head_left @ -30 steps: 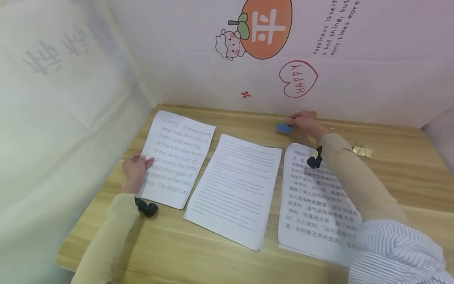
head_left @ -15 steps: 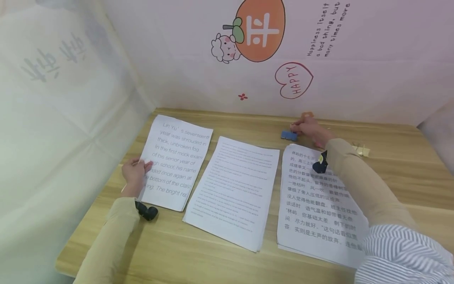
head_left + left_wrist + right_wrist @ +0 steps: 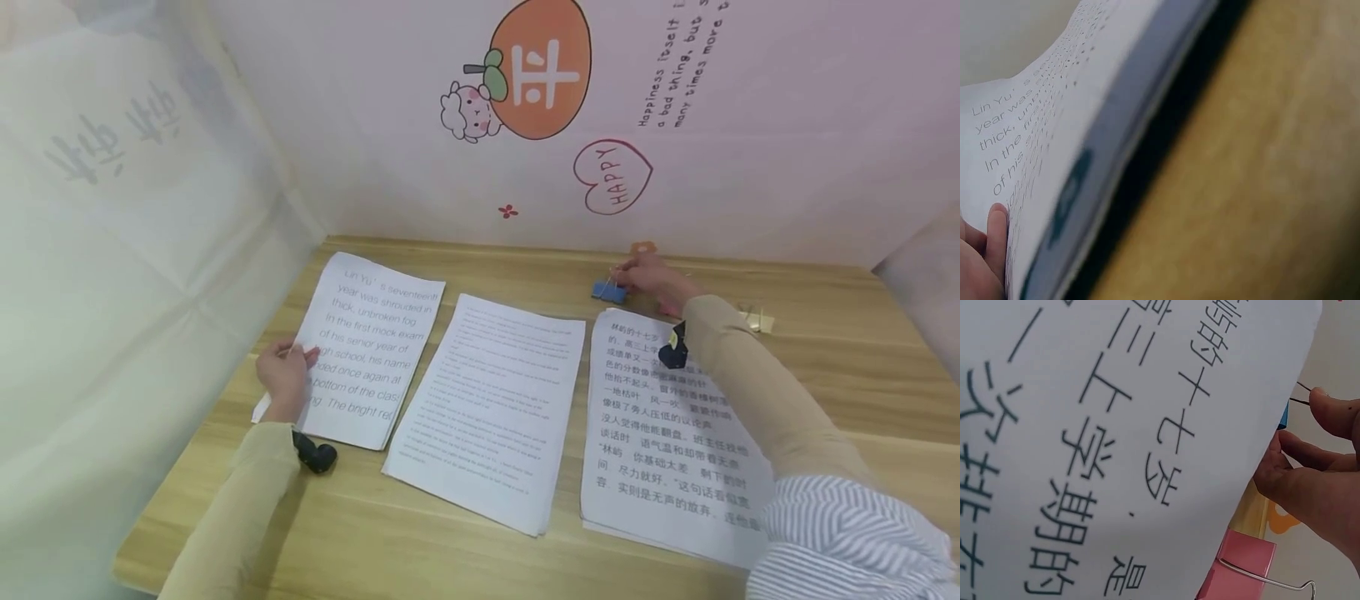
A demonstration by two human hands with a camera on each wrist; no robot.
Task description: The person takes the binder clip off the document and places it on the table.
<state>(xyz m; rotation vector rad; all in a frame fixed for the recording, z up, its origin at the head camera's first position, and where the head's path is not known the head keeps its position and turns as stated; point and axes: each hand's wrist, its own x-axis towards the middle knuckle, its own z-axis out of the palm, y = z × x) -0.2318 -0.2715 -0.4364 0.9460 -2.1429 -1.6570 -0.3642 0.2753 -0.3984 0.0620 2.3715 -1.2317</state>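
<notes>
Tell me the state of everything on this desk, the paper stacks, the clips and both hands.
Left stack: flat, left edge lifted.
Middle stack: flat, untouched.
Right stack: flat, under the right forearm.
Blue binder clip: pinched by its wire handles.
Pink binder clip: lying free, handle up.
Gold clip: lying free.
Left hand: grips the left stack's edge.
Right hand: holds the blue clip.

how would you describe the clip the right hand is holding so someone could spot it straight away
Start at the wooden table and its three paper stacks, then go to the top corner of the right stack with Chinese text. Just beyond it, near the wall, the right hand pinches a blue binder clip. The gold clip lies farther right and an orange one sits behind the hand.
</notes>
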